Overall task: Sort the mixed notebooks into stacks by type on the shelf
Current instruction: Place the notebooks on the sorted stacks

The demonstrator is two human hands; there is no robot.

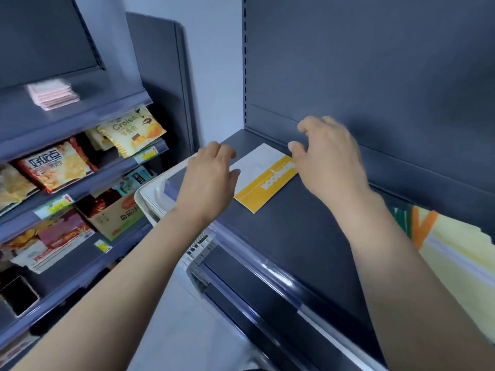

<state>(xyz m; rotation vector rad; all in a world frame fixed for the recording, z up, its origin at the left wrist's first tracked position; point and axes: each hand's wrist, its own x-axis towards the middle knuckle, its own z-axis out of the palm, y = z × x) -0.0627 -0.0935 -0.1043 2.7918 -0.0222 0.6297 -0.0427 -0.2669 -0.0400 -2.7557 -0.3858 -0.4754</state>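
A dark blue-grey metal shelf (308,236) runs from its back panel to a front edge capped with a clear plastic strip (254,253). One notebook (263,180), white with a yellow band, lies flat on it near the back left corner, askew to the edges. On the neighbouring unit to the left, a stack of pink notebooks (53,93) sits on the upper shelf (80,121). Snack packets (57,166) fill the tilted shelves below.

White-yellow notebook (263,178) flat on shelf (308,236) (skewed).
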